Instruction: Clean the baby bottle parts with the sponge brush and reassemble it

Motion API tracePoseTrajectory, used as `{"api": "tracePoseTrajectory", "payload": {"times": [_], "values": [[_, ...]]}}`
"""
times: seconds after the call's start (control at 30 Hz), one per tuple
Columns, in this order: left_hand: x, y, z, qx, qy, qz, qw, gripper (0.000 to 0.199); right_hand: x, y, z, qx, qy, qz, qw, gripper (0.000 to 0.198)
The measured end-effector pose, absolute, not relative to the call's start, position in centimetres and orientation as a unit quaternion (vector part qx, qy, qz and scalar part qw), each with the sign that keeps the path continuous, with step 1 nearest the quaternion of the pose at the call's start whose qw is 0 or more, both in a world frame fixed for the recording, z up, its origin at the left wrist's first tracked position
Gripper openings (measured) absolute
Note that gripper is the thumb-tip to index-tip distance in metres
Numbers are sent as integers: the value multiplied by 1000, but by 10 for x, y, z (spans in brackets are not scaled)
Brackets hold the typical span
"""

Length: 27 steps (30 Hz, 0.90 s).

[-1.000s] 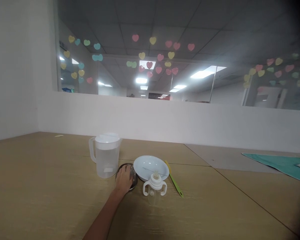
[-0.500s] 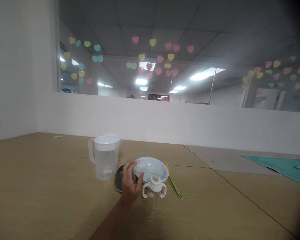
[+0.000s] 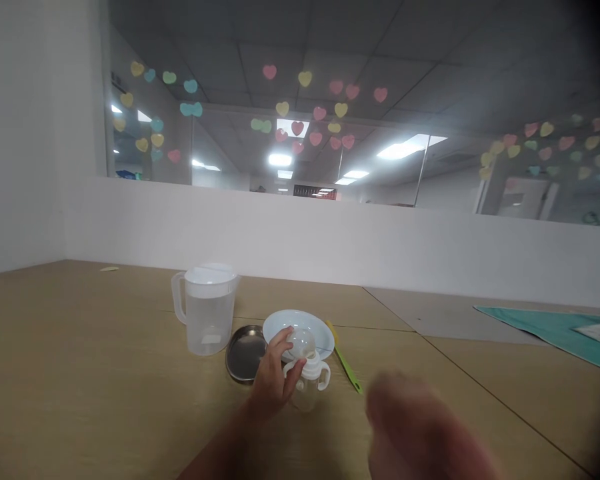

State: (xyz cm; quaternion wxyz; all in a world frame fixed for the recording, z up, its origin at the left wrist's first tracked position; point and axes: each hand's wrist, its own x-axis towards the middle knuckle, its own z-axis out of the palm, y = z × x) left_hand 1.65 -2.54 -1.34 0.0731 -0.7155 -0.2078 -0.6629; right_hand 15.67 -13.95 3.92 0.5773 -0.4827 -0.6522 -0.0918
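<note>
My left hand (image 3: 275, 373) has its fingers closed on a clear dome-shaped bottle cap (image 3: 301, 341). The cap sits over the top of a clear baby bottle (image 3: 307, 397) with a white collar and two white handles; whether it touches the collar, I cannot make out. Behind the bottle lies a white bowl (image 3: 275, 321), and to the left of it a dark metal tray (image 3: 244, 355). My right hand (image 3: 410, 420) shows as a smear of motion at the lower right, apart from the bottle, its fingers unclear.
A translucent lidded pitcher (image 3: 210, 317) stands at the left behind the tray. To the right of the bowl lies a green and yellow brush (image 3: 347, 367). Teal cloth (image 3: 535, 330) covers part of the table at far right. A white wall (image 3: 280, 233) runs along the back.
My left hand has carried the clear cap rightward from the bowl's left side to above the bottle, uncovering the metal tray. My right hand has come into view at lower right.
</note>
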Motion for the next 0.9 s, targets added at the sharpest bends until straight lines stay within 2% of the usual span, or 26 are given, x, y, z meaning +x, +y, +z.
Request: {"api": "tracePoseTrajectory", "payload": {"times": [0.03,0.1,0.2,0.4,0.63,0.9], "values": [[17,-26,-13,-717,-208,-662,71,31,156,-124,50,-470,-654,-90,586,45],[18,-26,-14,-728,-205,-651,69,31,154,-96,61,-423,-670,-86,604,34],[20,-24,-15,-754,-193,-623,76,38,155,-66,49,-360,-710,-88,598,31],[25,-24,-23,-802,-204,-560,31,47,159,-48,-1,-393,-673,-95,620,33],[27,-24,-33,-815,-259,-517,-50,50,152,-42,-15,-409,-650,-93,633,36],[26,-26,-36,-821,-266,-504,-28,55,148,-40,-26,-423,-636,-113,636,39]]}}
